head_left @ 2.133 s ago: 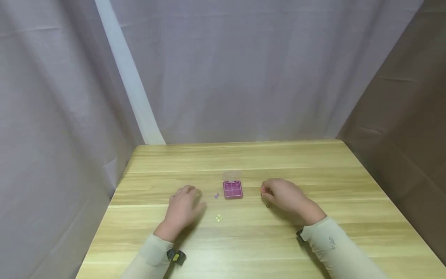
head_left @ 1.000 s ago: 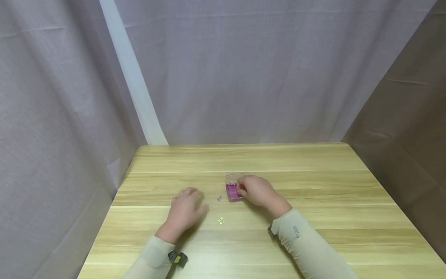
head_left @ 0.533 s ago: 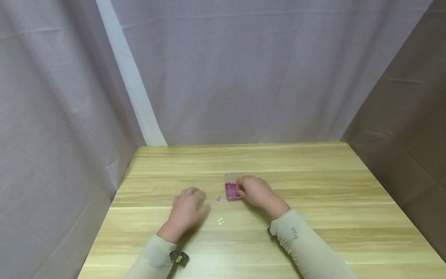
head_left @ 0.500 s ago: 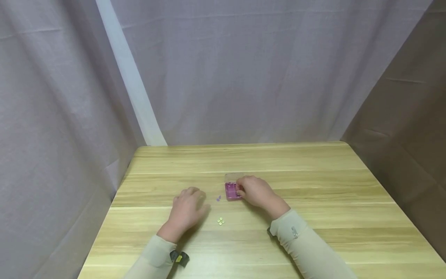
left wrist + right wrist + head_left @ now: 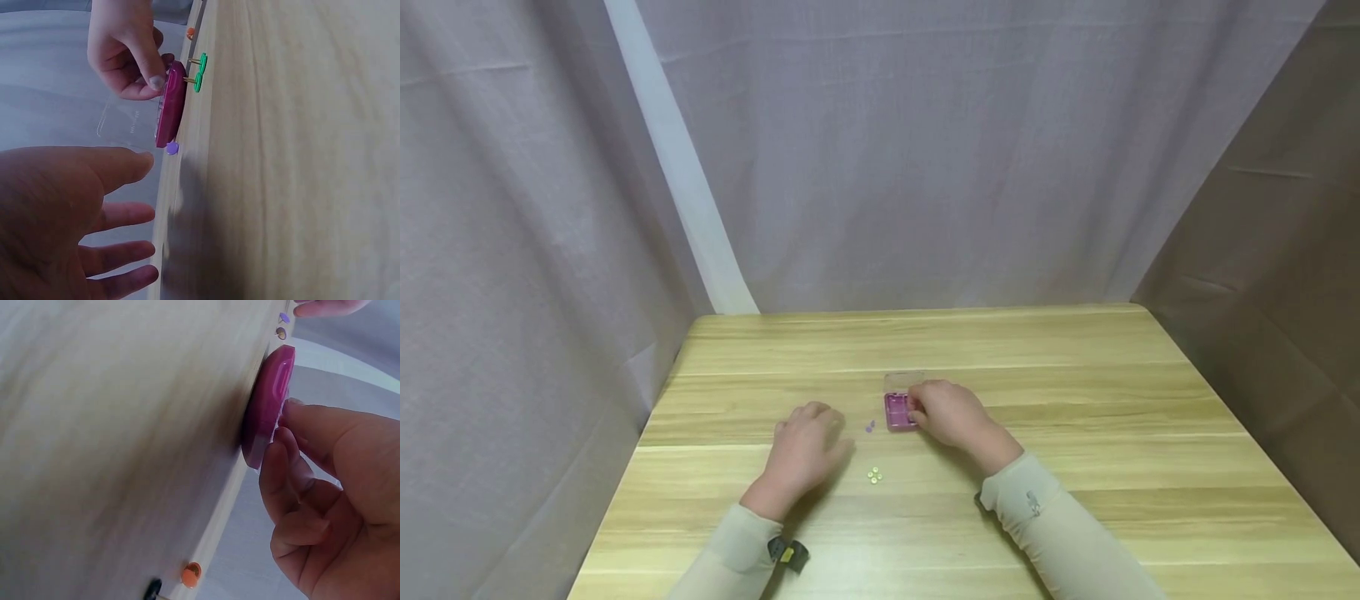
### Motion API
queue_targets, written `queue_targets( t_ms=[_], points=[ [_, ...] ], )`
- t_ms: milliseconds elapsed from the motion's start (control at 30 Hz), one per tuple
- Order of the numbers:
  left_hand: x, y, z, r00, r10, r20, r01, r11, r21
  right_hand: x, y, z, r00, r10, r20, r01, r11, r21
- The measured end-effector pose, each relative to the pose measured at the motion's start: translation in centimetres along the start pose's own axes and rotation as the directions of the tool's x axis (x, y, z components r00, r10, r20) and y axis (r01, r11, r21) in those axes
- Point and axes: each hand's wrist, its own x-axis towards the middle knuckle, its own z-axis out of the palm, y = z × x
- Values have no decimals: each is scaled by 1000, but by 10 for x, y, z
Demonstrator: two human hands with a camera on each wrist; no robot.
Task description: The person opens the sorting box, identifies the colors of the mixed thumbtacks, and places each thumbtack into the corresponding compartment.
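A small magenta box [image 5: 895, 410] with compartments stands on the table, its clear lid [image 5: 902, 382] swung back. My right hand [image 5: 951, 412] reaches over the box's right side, thumb and fingers curled together, fingertips at the compartments. I cannot tell whether a thumbtack is between those fingertips. Left of the box lie purple thumbtacks [image 5: 870, 426], and nearer to me is a cluster of several green thumbtacks [image 5: 875, 475]. My left hand [image 5: 801, 450] hovers by the table left of them, fingers spread and relaxed, holding nothing.
In the right wrist view an orange thumbtack [image 5: 190, 575] and a black thumbtack [image 5: 152, 589] lie on the table to the right of the box. Grey curtains [image 5: 925, 167] hang behind the wooden table [image 5: 1000, 342] and at both sides.
From beside the tacks on the right, my right hand has moved left to the box, and it has stayed there over the last second. My left hand has barely moved.
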Motion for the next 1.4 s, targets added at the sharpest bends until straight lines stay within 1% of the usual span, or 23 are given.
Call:
queue_targets(
  t_ms=[200,500,633,833,1100,1200,1400],
  points=[
    [-1,-1,1,1000,4,1,-4,1000,3,-8,9,-6,1000,5,-31,-3,999,42],
    [0,-2,-2,1000,7,15,-7,1000,9,-28,36,-30,998,57,-31,-55,997,60],
    [-1,-5,-4,1000,6,21,-6,1000,7,-37,46,-35,997,67,-28,-65,996,67],
    [-1,-10,-8,1000,-4,8,4,1000,4,-50,56,-39,999,49,1,-49,997,61],
    [-4,-17,-14,1000,-23,-9,23,1000,11,-62,65,-42,994,30,103,-35,998,46],
    [-4,-20,-15,1000,-27,-8,27,999,18,-63,66,-39,995,24,102,-28,999,37],
    [-5,-24,-16,999,-35,-8,35,999,21,-65,65,-35,993,18,120,-26,997,67]
  ],
)
